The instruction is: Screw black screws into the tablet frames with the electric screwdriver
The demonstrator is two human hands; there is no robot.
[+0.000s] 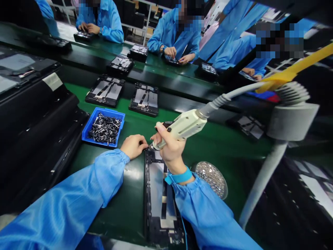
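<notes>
My right hand point(169, 147) is shut around a cream electric screwdriver point(182, 128), whose tip points down at the top edge of a black device frame point(158, 194) with silver panels. My left hand point(134, 146) sits just left of that tip, its fingertips pinched close to it; anything between them is too small to see. A blue bin point(110, 113) of small black-and-silver parts point(104, 129) stands beyond my left hand. A blue strap point(179, 177) circles my right wrist.
A green conveyor belt point(208, 146) runs beneath my hands, with more black frames point(105, 91) further along. Black equipment point(39, 121) lines the left side. A grey stand point(275, 163) and hose rise at right, beside a perforated metal disc point(212, 180). Co-workers point(177, 38) in blue smocks work across the line.
</notes>
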